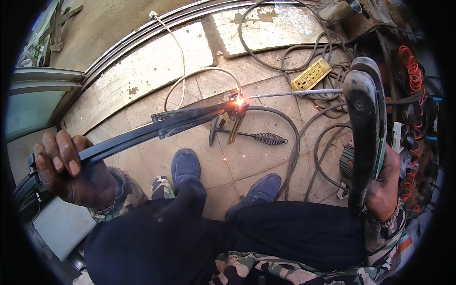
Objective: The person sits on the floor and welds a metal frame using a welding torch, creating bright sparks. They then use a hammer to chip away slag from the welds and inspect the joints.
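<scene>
My left hand is wrapped round a long dark metal arm, which slopes up and away toward the middle. Thin coil springs run along the arm. In my right hand is a black, worn electrode holder, held upright. A grey welding electrode reaches leftward from its jaws. The electrode's tip meets the far end of the arm in a bright orange glow, with sparks dropping. A brass-coloured clamp-like piece hangs there, partly hidden by the glare.
Below the glow, a chipping hammer with a coiled handle lies on the tiled floor. A yellow socket strip sits among looped cables. Red coiled hose and clutter line the right side. My shoes are near the work.
</scene>
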Available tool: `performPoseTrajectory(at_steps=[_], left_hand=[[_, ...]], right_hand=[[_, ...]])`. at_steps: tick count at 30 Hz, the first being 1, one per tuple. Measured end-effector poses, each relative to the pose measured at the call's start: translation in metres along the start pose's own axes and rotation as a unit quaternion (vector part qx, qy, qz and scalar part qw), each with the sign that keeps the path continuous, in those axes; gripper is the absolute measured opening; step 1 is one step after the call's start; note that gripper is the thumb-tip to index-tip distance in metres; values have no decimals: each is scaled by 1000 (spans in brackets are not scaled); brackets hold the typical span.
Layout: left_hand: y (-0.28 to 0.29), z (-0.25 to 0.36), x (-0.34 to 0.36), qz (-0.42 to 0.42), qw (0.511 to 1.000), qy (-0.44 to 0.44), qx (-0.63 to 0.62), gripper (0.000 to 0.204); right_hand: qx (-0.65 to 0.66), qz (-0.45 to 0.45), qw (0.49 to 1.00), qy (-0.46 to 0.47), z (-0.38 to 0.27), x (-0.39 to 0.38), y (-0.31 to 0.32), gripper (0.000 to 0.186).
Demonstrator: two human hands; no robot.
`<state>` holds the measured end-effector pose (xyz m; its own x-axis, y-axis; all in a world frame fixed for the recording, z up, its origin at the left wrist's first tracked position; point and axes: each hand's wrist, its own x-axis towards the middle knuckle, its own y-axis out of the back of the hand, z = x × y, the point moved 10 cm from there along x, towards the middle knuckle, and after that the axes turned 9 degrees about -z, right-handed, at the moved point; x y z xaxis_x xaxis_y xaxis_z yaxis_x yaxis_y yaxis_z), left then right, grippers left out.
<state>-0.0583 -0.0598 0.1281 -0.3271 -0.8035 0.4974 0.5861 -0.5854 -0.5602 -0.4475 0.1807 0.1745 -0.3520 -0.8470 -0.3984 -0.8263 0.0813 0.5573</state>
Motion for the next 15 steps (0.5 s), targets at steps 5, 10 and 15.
performPoseTrajectory(at_steps=[5,10,15], left_hand=[[-1,4,0,-13,1000,-5,10,22],[2,4,0,-21,1000,-3,2,21],[0,3,0,-24,1000,-5,1,21]], right_hand=[[-13,-1,1000,-17,0,2,-3,25],[-1,-7,1000,5,1,0,-3,25],[-1,-1,1000,9,-5,1,-3,26]])
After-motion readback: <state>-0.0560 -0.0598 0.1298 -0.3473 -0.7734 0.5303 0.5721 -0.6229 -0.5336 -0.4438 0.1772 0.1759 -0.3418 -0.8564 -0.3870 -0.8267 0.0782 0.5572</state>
